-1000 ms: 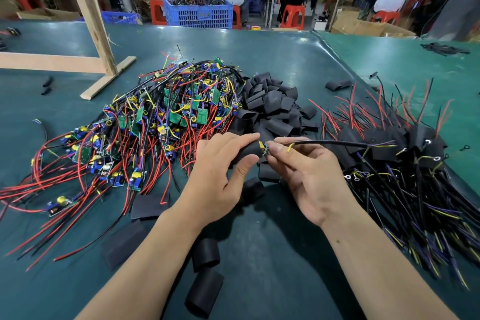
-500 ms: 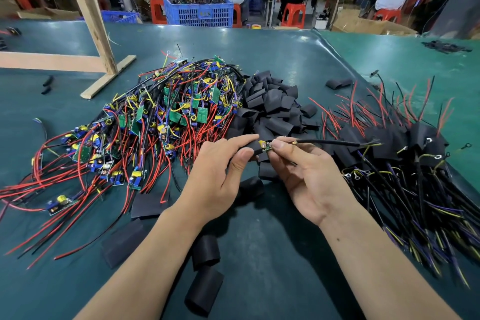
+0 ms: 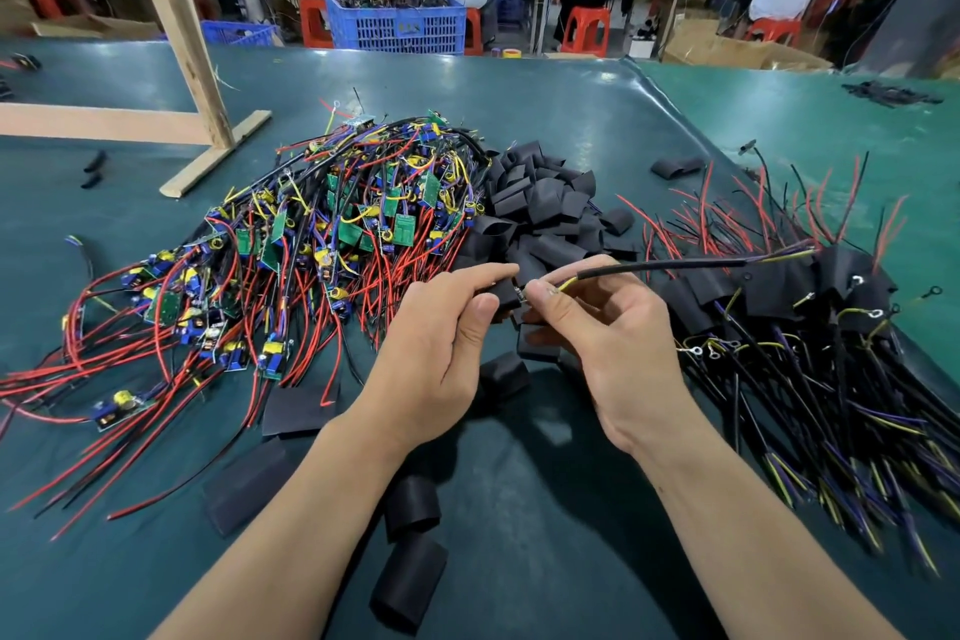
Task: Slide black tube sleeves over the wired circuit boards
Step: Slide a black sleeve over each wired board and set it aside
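My left hand (image 3: pixel 441 343) pinches a black tube sleeve (image 3: pixel 503 294) between thumb and forefinger at the table's middle. My right hand (image 3: pixel 608 333) pinches the end of a black cable (image 3: pixel 670 266) with yellow and purple wires, right against the sleeve's mouth. The circuit board is mostly hidden by the sleeve and my fingers. A tangled heap of bare wired circuit boards (image 3: pixel 322 244) lies to the left. Loose black sleeves (image 3: pixel 545 203) are piled behind my hands. Sleeved boards (image 3: pixel 789 296) with their wires lie to the right.
Several loose sleeves (image 3: pixel 410 582) lie on the green table (image 3: pixel 519 120) near its front edge. A wooden frame (image 3: pixel 182 68) stands at the back left. Beyond the table, people sit at benches by a blue crate (image 3: pixel 400 23) and red stools.
My right hand has pulled the cable a little to the right and upward, so more yellow wire shows beside the sleeve. My left hand has stayed on the sleeve.
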`<state>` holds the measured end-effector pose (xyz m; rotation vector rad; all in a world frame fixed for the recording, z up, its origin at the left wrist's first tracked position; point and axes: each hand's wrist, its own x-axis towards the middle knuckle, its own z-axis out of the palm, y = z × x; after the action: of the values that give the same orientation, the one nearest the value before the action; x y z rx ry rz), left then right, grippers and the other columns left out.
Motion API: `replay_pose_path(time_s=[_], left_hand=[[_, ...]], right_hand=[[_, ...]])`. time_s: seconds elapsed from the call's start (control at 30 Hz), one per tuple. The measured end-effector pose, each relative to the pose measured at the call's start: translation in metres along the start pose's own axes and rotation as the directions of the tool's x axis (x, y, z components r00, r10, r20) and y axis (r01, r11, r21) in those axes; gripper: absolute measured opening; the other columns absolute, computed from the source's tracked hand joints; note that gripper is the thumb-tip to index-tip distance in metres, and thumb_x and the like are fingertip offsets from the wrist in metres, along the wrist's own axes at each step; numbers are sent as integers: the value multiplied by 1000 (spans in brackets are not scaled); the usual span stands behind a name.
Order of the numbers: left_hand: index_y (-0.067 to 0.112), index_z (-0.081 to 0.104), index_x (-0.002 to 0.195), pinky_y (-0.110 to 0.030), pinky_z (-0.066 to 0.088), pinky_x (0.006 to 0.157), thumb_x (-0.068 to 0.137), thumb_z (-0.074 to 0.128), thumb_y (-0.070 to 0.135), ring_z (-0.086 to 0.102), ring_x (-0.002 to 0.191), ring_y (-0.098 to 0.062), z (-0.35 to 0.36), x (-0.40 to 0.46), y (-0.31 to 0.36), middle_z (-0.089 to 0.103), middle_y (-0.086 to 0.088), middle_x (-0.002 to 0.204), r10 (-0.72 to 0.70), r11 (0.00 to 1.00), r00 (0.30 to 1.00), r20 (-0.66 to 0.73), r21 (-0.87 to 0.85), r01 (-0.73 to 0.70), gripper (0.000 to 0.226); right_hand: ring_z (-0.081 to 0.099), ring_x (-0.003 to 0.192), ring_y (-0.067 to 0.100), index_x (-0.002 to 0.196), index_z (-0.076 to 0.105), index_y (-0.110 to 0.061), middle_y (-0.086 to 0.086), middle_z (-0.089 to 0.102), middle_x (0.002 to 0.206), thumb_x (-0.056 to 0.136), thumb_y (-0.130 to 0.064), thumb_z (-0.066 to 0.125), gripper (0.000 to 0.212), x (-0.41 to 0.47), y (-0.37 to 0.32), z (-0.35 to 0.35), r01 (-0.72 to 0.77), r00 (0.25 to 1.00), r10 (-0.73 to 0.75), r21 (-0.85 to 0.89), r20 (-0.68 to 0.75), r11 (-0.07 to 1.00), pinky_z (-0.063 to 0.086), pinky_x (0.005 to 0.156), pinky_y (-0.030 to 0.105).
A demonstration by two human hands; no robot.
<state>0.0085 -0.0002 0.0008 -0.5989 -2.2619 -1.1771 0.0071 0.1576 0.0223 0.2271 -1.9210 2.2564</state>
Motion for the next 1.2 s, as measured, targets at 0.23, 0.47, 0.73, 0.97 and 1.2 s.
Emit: replay_pose_path(time_s=[0.23, 0.47, 0.73, 0.97, 1.2], left_hand=[[13, 58, 130, -39, 41, 91, 98, 49, 23, 49, 97, -7, -2, 1, -1, 58, 10, 107, 42, 998, 999, 2, 56, -42, 34], [12, 61, 127, -42, 43, 85, 95, 58, 31, 51, 92, -12, -1, 3, -1, 58, 14, 98, 79, 991, 996, 44, 104, -83, 38], [7, 61, 118, -46, 41, 84, 96, 46, 47, 55, 87, -24, 1, 4, -6, 64, 3, 98, -28, 983, 991, 132, 186, 3, 48], [9, 62, 119, -49, 42, 79, 98, 36, 44, 58, 89, -28, 1, 5, -8, 65, -4, 99, 12, 966, 985, 170, 253, -55, 48], [8, 61, 124, -47, 40, 78, 97, 40, 42, 54, 90, -24, -5, 6, -10, 62, -5, 96, 33, 964, 991, 130, 256, -66, 48]], right_hand=[[68, 75, 21, 79, 73, -12, 5, 71, 73, 81, -8, 75, 5, 3, 0, -4, -89, 996, 89, -6, -8, 996, 59, 71, 43], [68, 70, 21, 76, 76, -16, 12, 73, 76, 82, -8, 76, 9, 1, 3, -2, -53, 999, 52, -91, -17, 994, 57, 63, 29], [66, 71, 12, 72, 78, -18, 1, 75, 79, 78, -2, 76, 17, 2, 3, 4, -102, 994, 102, 1, -44, 995, 55, 62, 23], [69, 77, 16, 83, 77, -15, 5, 75, 83, 85, -8, 70, 11, 1, 2, -1, -229, 970, 227, 14, 91, 973, 55, 60, 26], [71, 79, 22, 104, 71, -6, 13, 72, 95, 84, -15, 70, 22, 5, -11, -11, -378, 904, 328, 153, 276, 913, 57, 59, 29]])
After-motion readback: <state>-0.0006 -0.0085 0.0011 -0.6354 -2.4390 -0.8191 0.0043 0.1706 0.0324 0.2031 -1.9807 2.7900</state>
